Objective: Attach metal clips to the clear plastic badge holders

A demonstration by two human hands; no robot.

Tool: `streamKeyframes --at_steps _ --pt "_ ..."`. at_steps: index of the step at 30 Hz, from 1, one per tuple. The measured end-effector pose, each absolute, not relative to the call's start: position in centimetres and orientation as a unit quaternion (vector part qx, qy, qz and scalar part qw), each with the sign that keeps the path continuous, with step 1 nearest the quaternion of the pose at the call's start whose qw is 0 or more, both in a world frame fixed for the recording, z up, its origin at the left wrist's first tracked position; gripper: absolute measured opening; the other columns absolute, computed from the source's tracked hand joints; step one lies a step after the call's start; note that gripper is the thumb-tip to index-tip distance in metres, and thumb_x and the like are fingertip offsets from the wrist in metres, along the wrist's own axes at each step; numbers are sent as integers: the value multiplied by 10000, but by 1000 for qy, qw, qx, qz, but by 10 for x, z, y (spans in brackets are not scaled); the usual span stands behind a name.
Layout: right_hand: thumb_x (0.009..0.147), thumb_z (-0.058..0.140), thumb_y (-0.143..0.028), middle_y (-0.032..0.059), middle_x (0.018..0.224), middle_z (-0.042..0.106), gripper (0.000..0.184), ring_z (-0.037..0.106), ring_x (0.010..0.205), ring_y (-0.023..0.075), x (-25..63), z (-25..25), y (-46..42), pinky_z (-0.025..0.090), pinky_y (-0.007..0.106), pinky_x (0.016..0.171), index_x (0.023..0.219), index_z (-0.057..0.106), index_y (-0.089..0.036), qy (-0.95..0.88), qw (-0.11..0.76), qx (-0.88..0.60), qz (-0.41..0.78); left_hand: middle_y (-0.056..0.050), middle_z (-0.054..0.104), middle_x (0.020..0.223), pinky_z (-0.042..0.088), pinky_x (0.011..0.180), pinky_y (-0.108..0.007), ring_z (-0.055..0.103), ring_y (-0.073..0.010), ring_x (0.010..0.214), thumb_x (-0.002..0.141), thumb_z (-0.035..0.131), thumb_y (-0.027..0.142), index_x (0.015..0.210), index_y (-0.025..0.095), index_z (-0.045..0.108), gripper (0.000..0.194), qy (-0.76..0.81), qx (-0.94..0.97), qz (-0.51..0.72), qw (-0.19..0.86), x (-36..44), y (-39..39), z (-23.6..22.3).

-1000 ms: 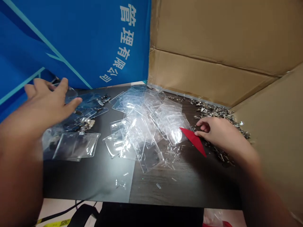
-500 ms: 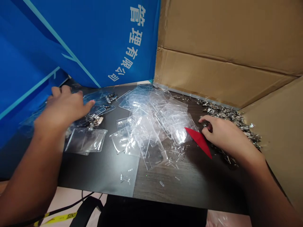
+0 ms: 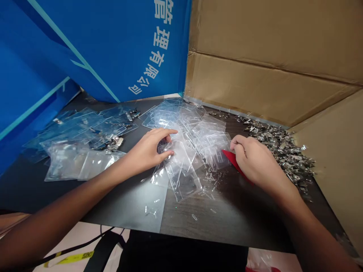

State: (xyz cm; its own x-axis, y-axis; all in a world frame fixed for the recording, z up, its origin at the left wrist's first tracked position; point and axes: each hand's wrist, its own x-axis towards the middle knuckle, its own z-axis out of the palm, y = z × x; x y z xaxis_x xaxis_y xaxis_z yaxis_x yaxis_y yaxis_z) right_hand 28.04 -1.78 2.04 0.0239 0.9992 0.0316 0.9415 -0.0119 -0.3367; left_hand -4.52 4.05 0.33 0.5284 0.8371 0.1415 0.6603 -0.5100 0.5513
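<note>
My left hand (image 3: 151,148) reaches over the left side of a pile of clear plastic badge holders (image 3: 185,166). Its thumb and fingers are apart, with no holder gripped between them. To the right of the pile, my right hand (image 3: 252,156) is closed, fingertips pinched together; whatever they hold is hidden. Under that hand a red pointed piece (image 3: 232,159) shows in part. A heap of metal badge clips (image 3: 292,151) lies beyond my right hand. Small clear plastic strips (image 3: 210,181) are scattered in front of the pile.
Badge holders with metal clips (image 3: 82,126) are heaped at the left, behind my left forearm. A blue panel with white lettering (image 3: 113,45) and a cardboard wall (image 3: 255,37) stand behind the dark table (image 3: 204,223). A yellow tape (image 3: 75,258) hangs below its edge.
My left hand has moved right, from the clipped holders to the clear pile. My right hand has shifted slightly left from the clip heap, and its fingers have closed.
</note>
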Motion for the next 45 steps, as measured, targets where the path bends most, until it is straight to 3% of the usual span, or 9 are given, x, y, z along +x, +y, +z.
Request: streamKeyframes --at_steps 8,12,15,18,24,29,32,35,45 --pt "951 420 -182 96 895 690 169 613 819 271 257 8 -25 411 376 776 924 579 -230 -690 206 -676 157 -68 691 919 566 710 -332 663 -184 768 938 694 318 1225 138 774 348 513 722 316 339 -45 44 19" --pt "958 411 -145 44 813 665 231 596 748 236 250 5 -30 411 361 737 920 622 -231 -689 257 -641 221 -26 655 817 558 603 -290 632 -131 615 924 717 251 995 165 685 116 481 635 396 456 -43 42 26" --pt "1050 436 -224 55 916 715 277 660 861 239 242 3 -37 462 369 797 984 705 -223 -709 292 -568 300 -30 670 862 627 621 -288 709 -154 696 926 760 250 958 175 616 166 414 611 390 550 -33 30 24" --pt "1106 544 -359 74 1079 753 252 697 1004 245 234 -1 -43 502 386 891 1090 753 -221 -735 312 -485 356 -13 659 921 672 653 -300 752 -155 714 953 770 262 1002 183 568 222 379 620 346 592 -21 13 18" --pt "1117 601 -312 56 968 748 227 702 909 213 228 -7 -45 524 379 861 1005 770 -211 -743 369 -438 347 -11 647 1002 659 710 -313 743 -149 748 1059 620 236 1267 207 533 227 392 676 318 537 -14 -5 1" --pt "1112 630 -245 51 937 772 205 713 875 198 225 -4 -47 546 355 815 964 768 -212 -757 377 -399 356 -125 596 1410 559 1161 -478 639 -253 1296 1079 532 152 1712 281 365 667 361 823 295 325 -17 -7 -3" --pt "1106 640 -202 45 930 752 187 701 863 186 222 -4 -49 551 338 797 960 757 -211 -764 382 -374 362 -143 569 1478 524 1221 -491 617 -260 1353 1117 492 213 1731 262 375 627 317 843 262 346 -18 -9 -1" --pt "1099 654 -171 35 915 728 165 683 849 171 221 -6 -50 549 323 790 970 752 -203 -765 392 -356 368 -144 582 1474 535 1220 -509 633 -285 1354 1079 616 303 1719 257 417 672 309 830 259 386 -19 -8 -1" --pt "1107 648 -176 51 879 724 182 683 787 184 223 -6 -49 543 330 725 1007 800 -178 -793 367 -355 331 -158 649 1440 557 1206 -508 684 -301 1335 995 751 275 1618 229 535 660 310 808 276 418 -17 -4 -5"
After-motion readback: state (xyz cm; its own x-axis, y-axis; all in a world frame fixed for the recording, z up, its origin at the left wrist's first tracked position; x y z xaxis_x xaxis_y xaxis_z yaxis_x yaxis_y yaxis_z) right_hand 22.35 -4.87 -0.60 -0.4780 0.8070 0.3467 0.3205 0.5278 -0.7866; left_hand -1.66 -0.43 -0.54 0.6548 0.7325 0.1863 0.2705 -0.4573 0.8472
